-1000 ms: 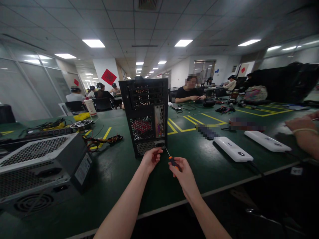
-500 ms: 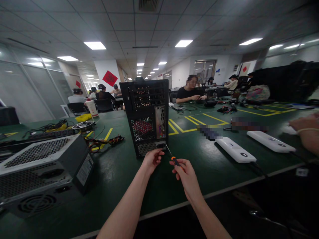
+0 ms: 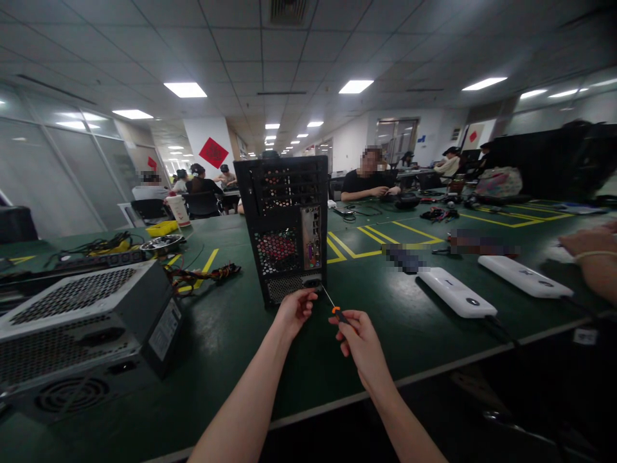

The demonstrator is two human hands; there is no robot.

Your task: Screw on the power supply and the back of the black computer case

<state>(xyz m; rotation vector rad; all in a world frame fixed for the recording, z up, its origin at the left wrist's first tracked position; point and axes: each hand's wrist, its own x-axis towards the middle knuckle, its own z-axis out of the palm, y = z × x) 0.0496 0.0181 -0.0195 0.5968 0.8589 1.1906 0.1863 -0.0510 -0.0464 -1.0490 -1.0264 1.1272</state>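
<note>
A black computer tower case (image 3: 255, 225) stands upright with its back panel towards me. At its bottom sits a power supply with a honeycomb grille (image 3: 284, 289) and a power socket (image 3: 312, 283). My right hand (image 3: 357, 331) is closed around the handle of a black and orange screwdriver (image 3: 341, 315). The thin shaft slants up and left to the lower right corner of the back panel; whether its tip sits in a screw is too small to tell. My left hand (image 3: 295, 312) is at the panel's lower edge, fingers curled together just below the socket; what they pinch, if anything, is hidden.
A loose grey power supply (image 3: 91, 328) lies at the left, with bundled cables (image 3: 212, 273) and a metal bowl (image 3: 162, 244) behind it. Two white devices (image 3: 456, 292) with cords lie to the right. Another person's hand (image 3: 595, 247) shows at the right edge; a co-worker (image 3: 369, 180) sits opposite.
The screwdriver and my right hand have shifted very slightly downward, its tip a little lower against the case. My left hand has stayed in place.
</note>
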